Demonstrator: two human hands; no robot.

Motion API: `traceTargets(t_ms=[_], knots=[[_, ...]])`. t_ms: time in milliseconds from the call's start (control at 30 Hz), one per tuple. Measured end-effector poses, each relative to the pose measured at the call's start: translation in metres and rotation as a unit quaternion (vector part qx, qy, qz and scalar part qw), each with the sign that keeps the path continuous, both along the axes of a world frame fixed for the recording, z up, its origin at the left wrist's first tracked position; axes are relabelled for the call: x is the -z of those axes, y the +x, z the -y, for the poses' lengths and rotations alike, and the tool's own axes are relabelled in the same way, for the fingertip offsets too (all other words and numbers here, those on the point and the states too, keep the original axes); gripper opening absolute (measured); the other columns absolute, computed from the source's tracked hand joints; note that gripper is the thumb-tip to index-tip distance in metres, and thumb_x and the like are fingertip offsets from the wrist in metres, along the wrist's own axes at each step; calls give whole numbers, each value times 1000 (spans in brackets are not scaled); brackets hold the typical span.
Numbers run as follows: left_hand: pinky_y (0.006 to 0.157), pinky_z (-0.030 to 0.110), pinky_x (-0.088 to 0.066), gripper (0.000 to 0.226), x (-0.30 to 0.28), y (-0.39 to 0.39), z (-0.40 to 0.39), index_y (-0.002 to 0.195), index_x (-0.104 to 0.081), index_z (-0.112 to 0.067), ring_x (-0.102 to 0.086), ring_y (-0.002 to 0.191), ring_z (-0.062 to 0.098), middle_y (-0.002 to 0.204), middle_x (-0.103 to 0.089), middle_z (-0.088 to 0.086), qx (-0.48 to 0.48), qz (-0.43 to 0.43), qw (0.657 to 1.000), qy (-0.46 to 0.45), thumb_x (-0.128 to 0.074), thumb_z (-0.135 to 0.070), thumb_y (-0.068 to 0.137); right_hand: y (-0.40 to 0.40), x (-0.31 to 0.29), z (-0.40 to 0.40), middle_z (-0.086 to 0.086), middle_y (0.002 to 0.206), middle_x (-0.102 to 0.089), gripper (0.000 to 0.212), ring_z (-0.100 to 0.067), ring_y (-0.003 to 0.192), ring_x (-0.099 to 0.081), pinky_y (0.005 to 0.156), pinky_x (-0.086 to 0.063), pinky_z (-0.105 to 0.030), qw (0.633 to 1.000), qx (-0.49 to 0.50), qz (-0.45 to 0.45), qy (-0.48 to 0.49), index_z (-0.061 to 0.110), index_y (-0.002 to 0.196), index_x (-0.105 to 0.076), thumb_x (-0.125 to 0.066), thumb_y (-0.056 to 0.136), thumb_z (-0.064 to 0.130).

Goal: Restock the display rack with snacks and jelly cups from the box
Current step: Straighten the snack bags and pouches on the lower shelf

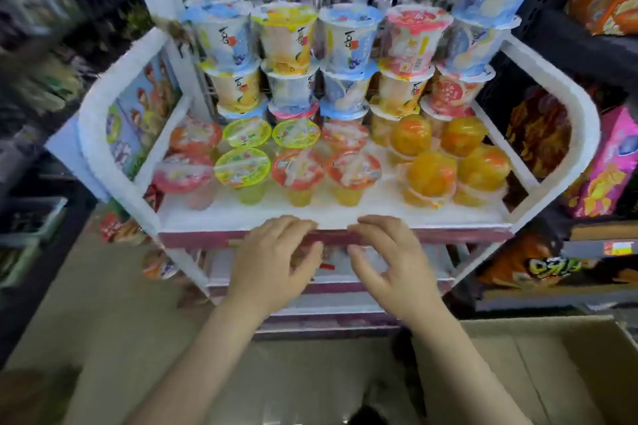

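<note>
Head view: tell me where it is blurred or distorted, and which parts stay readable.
Head view: the left edge smears into streaks, motion blur; the wide-angle lens bows the white display rack; the jelly cups look soft and their lid print is unreadable; both the left hand and the right hand are fairly sharp; lighting is even, with no harsh glare.

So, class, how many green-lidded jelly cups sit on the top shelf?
3: two side by side in the back row, one in the front row. Others may be hidden.
</note>
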State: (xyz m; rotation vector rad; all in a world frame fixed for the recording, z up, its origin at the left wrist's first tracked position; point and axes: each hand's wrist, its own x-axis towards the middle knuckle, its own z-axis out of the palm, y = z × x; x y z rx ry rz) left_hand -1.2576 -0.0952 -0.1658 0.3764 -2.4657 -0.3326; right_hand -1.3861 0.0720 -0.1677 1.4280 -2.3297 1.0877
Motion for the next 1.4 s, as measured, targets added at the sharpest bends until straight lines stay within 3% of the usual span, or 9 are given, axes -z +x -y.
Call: traceTargets(t_ms=[200, 367, 467, 567, 733, 933, 1100, 1267, 1400], knots=[[90, 41, -51, 54, 105, 41, 22, 126, -62, -18, -58, 114, 28, 129, -55, 5, -40, 198, 976, 76, -42, -52, 90, 29, 96, 23, -2, 105, -71, 44, -24, 97, -66, 76, -54, -33, 982, -4, 17, 186, 13, 109, -72, -46, 94, 45], [100, 48, -45, 59, 173, 28, 43, 131, -60, -18, -54, 122, 30, 133, -57, 6, -68, 205, 974, 68, -36, -55, 91, 9, 176, 41, -3, 113, -70, 52, -26, 104, -64, 87, -52, -40, 970, 27, 23, 241, 17, 120, -68, -42, 93, 52], [110, 53, -34, 65, 226, 12, 58, 144, -49, -30, -40, 138, 31, 153, -42, 4, -87, 216, 971, 54, -27, -63, 93, -8, 229, 59, -2, 108, -70, 51, -25, 98, -64, 87, -51, -39, 976, 40, -4, 216, 18, 115, -68, -41, 94, 56], [115, 58, -25, 67, 283, -3, 73, 155, -26, -38, -20, 149, 27, 163, -23, 0, -93, 176, 980, -4, -27, -66, 93, -18, 282, 75, -2, 111, -68, 55, -25, 101, -64, 86, -52, -40, 975, 52, -86, 200, 19, 113, -68, -38, 94, 62], [109, 54, -36, 66, 331, -22, 92, 150, -41, -31, -33, 146, 25, 156, -40, 3, -119, 13, 985, -125, -37, -61, 92, -29, 328, 93, -4, 92, -65, 55, -26, 82, -64, 68, -49, -37, 954, 92, -274, 84, 18, 98, -65, -40, 92, 67], [106, 52, -41, 63, 344, -28, 94, 145, -49, -30, -43, 139, 27, 147, -52, 5, -135, -62, 975, -167, -37, -60, 92, -31, 348, 100, -6, 72, -56, 55, -31, 67, -58, 56, -36, -35, 936, 118, -331, -20, 17, 81, -61, -40, 91, 66], [107, 49, -38, 64, 341, -23, 87, 145, -48, -34, -45, 137, 27, 147, -52, 3, -144, -31, 977, -155, -33, -63, 90, -21, 328, 106, -10, 76, -62, 61, -36, 79, -61, 61, -40, -38, 963, 138, -230, -6, 16, 72, -60, -28, 94, 63], [100, 38, -39, 70, 302, -11, 99, 140, -52, -39, -49, 131, 21, 141, -57, -7, -101, 3, 989, -110, -17, -69, 88, -14, 277, 138, -16, 116, -65, 78, -33, 110, -59, 93, -47, -39, 984, 60, 113, 123, 11, 109, -64, -35, 87, 80], [113, 50, -27, 74, 307, -14, 113, 153, -23, -44, -21, 147, 26, 162, -22, -6, -141, 53, 984, -93, -16, -77, 87, -18, 282, 152, -13, 127, -62, 73, -32, 118, -57, 98, -46, -40, 986, 59, 109, 115, 10, 126, -57, -50, 87, 71]])
